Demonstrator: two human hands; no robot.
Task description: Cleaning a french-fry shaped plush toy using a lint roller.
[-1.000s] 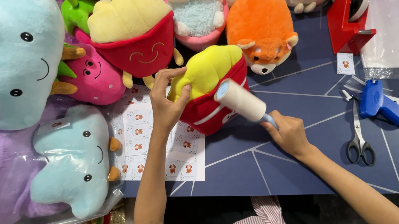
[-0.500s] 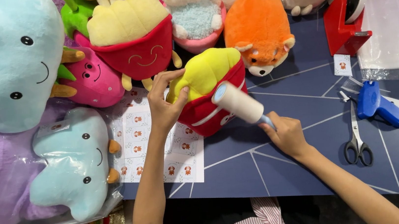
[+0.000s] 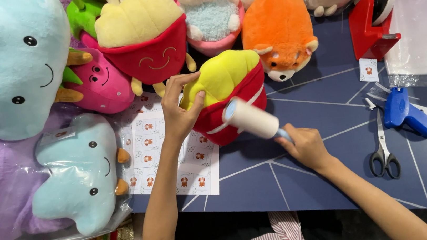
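A striped garment (image 3: 281, 237) is seen nearest, at the bench (image 3: 305, 189) edge. The right hand (image 3: 306, 147) is closed around the handle of a lint roller (image 3: 250, 119); its fingers are wrapped tight, and the white roll is laid against the red front of the fries plush (image 3: 227, 95). The plush is steadied by the left hand (image 3: 180, 105), with thumb and fingers (image 3: 191, 80) pinching its yellow top. The plush lies on the bench, partly over a sticker sheet (image 3: 162, 157). The roll is judged to be at the lower right of the red body, so rolling appears under way; how much of the surface has been covered cannot be told, and the yellow top and the far side appear left to do. To the right, scissors (image 3: 383, 150) and a blue tagging gun (image 3: 408, 112) lie untouched. Farther off, a red tape dispenser (image 3: 370, 27) and a row of other plush toys (image 3: 278, 28) are ranged.
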